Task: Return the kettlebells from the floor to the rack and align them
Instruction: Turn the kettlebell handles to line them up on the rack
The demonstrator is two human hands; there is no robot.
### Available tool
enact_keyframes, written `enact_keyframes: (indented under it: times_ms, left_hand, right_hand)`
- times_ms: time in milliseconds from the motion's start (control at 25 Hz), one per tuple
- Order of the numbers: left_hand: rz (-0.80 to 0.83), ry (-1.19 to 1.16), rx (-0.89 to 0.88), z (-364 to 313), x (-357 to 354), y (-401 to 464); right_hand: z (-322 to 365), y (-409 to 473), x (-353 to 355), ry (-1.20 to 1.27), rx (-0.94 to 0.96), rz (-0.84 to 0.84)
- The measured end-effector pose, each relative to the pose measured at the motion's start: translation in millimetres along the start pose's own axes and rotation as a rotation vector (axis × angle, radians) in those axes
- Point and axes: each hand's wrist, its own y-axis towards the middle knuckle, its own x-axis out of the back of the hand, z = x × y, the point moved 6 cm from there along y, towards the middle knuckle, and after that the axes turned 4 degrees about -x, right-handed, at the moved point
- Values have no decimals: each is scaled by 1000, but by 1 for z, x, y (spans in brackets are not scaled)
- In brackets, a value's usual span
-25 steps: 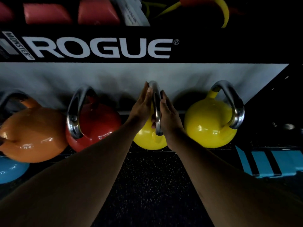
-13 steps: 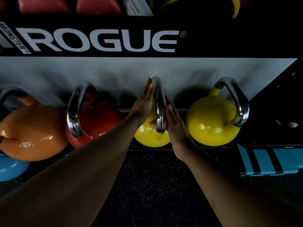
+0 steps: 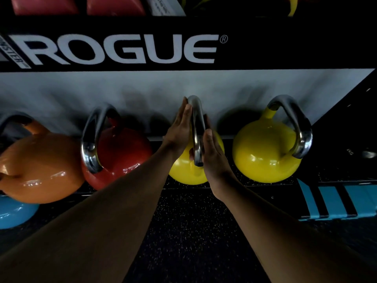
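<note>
Both hands press flat against the steel handle (image 3: 196, 129) of the middle yellow kettlebell (image 3: 188, 172), one palm on each side, fingers straight and not curled around it. The left hand (image 3: 179, 127) lies on the left face of the handle and reaches far up toward its top; the right hand (image 3: 214, 154) lies on the right face, nearer to the camera and lower. So the handle is pinched between two open palms, not gripped in a fist.

This kettlebell already sits on the low rack shelf (image 3: 265, 185), between the red kettlebell (image 3: 120, 158) on its left and the second yellow kettlebell (image 3: 265, 152) on its right. An orange kettlebell (image 3: 38, 166) stands at the far left of the row. The middle handle points straight toward the camera, while the red and the right yellow handles are turned at an angle. I judge that the lifting for this bell is finished and only the aligning is in progress. A blue kettlebell (image 3: 12, 213) shows at the lower left edge, below the orange one; I cannot tell whether it is on the floor or on a lower shelf, so it may be left to do.

Compared with one second ago, the right hand has slid down and back along the handle, so the two palms are no longer level. The kettlebell itself has hardly moved.
</note>
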Motion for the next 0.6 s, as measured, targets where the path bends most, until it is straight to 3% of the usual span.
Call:
enact_keyframes:
  times_ms: [280, 600]
  left_hand:
    - [0, 56, -3, 0, 0, 0]
    - [4, 76, -13, -1, 5, 6]
  right_hand:
    - [5, 12, -5, 108, -20, 81]
    - [-3, 13, -5, -44, -16, 4]
